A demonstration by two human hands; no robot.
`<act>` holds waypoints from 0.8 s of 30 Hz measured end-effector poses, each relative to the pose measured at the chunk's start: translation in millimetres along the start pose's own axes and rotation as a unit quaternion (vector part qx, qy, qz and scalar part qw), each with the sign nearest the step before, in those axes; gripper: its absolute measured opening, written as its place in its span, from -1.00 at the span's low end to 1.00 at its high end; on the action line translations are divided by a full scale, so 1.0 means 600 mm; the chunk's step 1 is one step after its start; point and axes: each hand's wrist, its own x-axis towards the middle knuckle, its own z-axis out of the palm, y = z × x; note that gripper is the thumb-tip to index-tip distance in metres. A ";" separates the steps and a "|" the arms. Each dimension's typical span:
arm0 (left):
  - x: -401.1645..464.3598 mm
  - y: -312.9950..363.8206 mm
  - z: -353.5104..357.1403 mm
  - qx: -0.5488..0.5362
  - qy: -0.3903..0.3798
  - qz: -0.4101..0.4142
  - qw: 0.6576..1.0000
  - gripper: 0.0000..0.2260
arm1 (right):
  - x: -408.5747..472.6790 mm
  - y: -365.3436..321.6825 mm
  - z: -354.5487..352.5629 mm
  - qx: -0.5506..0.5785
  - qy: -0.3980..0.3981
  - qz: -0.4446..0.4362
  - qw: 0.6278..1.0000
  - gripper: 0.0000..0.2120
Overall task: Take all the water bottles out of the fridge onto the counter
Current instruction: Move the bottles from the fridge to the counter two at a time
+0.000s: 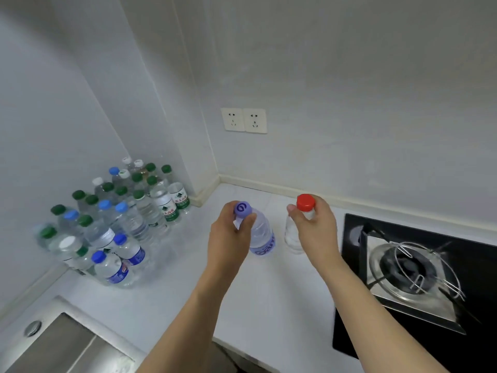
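At the lower left of the frame a steel sink [61,345] is set into the white desk [172,300], with a round metal fitting [32,328] on its rim. Above it, at middle left, a crowd of water bottles [113,222] stands upright in the corner against the wall, packed close together; their caps are green, blue and white, and several carry green or blue labels.

In the middle of the frame the left hand [228,235] grips the neck of a purple-capped bottle [259,235], fingers curled round it just under the cap. The bottle leans slightly, with its base at the desk, though contact cannot be made out. Just beside it to the right, the right hand [314,227] pinches a clear red-capped bottle [298,227] below its cap; this one is upright, its base low at the desk surface. The two bottles are near each other but apart, and well apart from the crowd on the left.

On the wall above the hands sits a double power socket [244,120]. At the right of the frame a black gas hob [419,267] with a wire pan support lies in the desk.
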 end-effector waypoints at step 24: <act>0.230 -0.312 -0.259 0.118 0.096 -0.138 0.979 -0.76 | 0.115 0.104 0.531 -0.126 -0.273 0.041 0.953 -0.84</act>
